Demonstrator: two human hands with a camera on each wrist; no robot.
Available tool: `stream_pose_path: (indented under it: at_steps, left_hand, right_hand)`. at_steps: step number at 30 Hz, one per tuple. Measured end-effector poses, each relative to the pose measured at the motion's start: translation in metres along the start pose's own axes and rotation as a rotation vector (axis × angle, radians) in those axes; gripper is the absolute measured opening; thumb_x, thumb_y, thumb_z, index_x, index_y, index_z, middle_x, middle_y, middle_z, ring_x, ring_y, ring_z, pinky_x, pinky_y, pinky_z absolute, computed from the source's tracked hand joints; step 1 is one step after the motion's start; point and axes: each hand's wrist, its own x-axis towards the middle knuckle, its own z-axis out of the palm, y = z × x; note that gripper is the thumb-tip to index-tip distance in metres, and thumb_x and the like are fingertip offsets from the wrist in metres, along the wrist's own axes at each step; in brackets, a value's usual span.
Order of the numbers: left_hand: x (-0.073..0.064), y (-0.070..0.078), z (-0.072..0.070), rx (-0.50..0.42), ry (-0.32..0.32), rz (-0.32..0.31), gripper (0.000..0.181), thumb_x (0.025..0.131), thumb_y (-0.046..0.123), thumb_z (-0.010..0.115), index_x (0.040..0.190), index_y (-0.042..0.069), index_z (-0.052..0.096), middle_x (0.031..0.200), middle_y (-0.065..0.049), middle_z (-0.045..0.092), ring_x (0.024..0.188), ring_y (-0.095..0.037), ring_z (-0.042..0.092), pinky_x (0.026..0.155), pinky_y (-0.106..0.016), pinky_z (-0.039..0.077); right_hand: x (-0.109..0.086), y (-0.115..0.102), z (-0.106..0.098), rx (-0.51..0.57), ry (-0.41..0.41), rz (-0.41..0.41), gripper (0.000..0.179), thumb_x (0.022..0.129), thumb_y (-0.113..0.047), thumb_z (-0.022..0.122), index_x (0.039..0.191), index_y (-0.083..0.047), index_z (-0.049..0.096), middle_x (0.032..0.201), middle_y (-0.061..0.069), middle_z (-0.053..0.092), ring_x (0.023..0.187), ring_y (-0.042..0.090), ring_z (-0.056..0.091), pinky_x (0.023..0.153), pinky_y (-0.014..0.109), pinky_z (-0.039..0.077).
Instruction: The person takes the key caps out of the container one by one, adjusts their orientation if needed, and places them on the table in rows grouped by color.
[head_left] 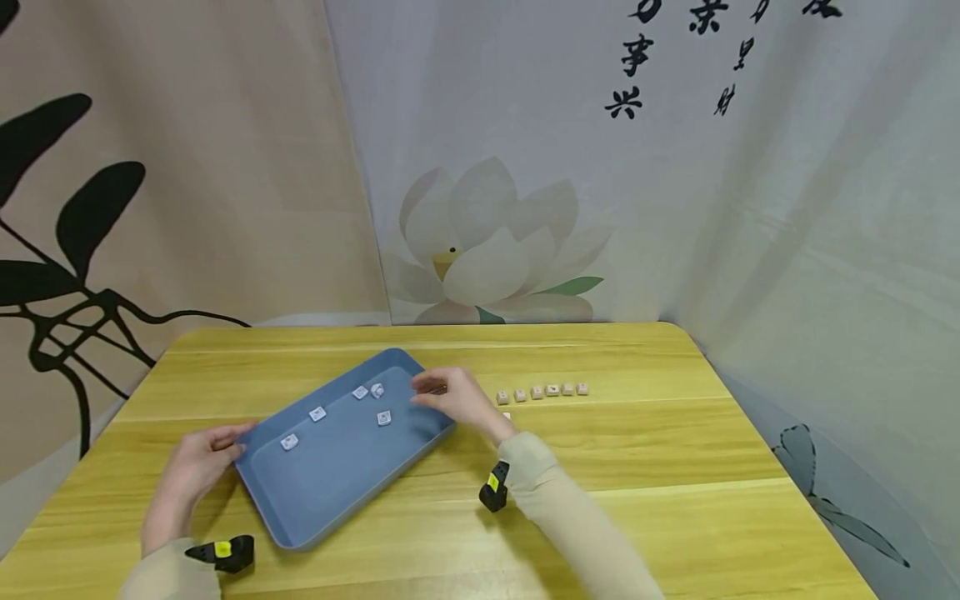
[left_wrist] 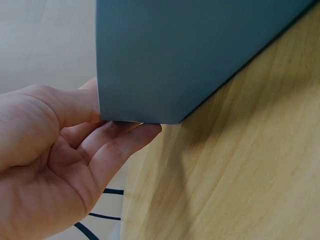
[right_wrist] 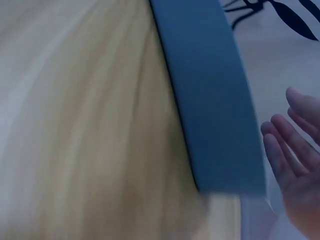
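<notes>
- Left hand (head_left: 193, 471) pinches a corner of the blue tray (head_left: 330, 475); right hand (head_left: 456, 400), fingers loosely apart, visibly holds nothing over its right end.
- Seemingly partway: five pale cubes (head_left: 318, 413) lie inside; six outside cubes (head_left: 537, 392) form a row, another partly hidden.
- Smooth, shallow rectangle; streaky wood-grain table (head_left: 675, 517).

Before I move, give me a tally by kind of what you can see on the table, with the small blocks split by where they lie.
Blue tray: 1
Pale blocks in the tray: 5
Pale blocks in the row beside it: 6
Partly hidden block near the row: 1
Total visible: 13
</notes>
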Motion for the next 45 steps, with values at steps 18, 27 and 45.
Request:
stream_pose_path:
  at_steps: [18, 27, 45]
  left_hand:
    - [0.000, -0.001, 0.001, 0.005, 0.025, 0.025, 0.041, 0.093, 0.001, 0.050, 0.133, -0.006, 0.048, 0.135, -0.033, 0.044, 0.124, -0.052, 0.043, 0.093, -0.055, 0.047]
    - [0.002, -0.001, 0.001, -0.003, 0.011, 0.009, 0.041, 0.094, 0.000, 0.049, 0.134, -0.008, 0.046, 0.136, -0.033, 0.043, 0.125, -0.050, 0.043, 0.093, -0.052, 0.048]
    - [0.000, 0.001, 0.001, -0.001, 0.005, 0.001, 0.042, 0.094, 0.000, 0.049, 0.135, -0.007, 0.045, 0.137, -0.034, 0.040, 0.126, -0.052, 0.041, 0.096, -0.056, 0.045]
  right_hand:
    - [0.028, -0.006, 0.049, -0.193, -0.119, 0.094, 0.034, 0.078, -0.018, 0.077, 0.110, -0.011, 0.072, 0.104, 0.000, 0.074, 0.095, 0.009, 0.066, 0.074, 0.012, 0.050]
    - [0.026, -0.004, 0.049, -0.216, -0.114, 0.087, 0.025, 0.080, -0.015, 0.075, 0.105, -0.013, 0.073, 0.099, -0.001, 0.074, 0.087, 0.006, 0.065, 0.071, 0.011, 0.050]
    - [0.019, -0.003, 0.037, -0.043, -0.093, 0.072, 0.029, 0.083, -0.014, 0.072, 0.111, -0.011, 0.071, 0.104, 0.002, 0.073, 0.089, 0.005, 0.067, 0.073, 0.014, 0.052]
